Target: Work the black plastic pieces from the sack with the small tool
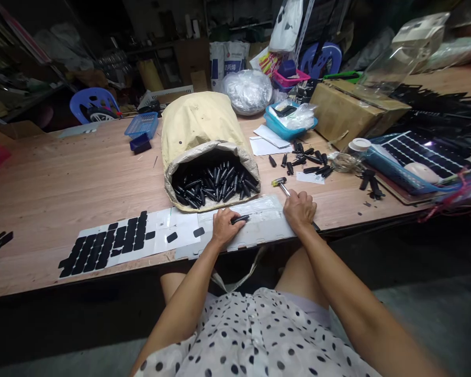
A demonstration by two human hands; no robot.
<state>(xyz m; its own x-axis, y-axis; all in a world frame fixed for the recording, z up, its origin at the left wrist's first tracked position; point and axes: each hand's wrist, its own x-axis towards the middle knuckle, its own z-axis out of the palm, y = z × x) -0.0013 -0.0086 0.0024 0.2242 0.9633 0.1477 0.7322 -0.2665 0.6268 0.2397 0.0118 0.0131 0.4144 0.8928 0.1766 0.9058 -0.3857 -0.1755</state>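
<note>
Head view, black piece (240,219) sideways, pointing right

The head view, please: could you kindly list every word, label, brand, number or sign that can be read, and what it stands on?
"丙烯", on the white sack at the back; the character before it is unclear.
Small print near that sack's red logo: too small to read.
Yellow-and-pink packet: markings too blurred to read.

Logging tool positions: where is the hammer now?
In the head view, the hammer is right of centre, held in the right hand, its head right of the open sack.
</note>
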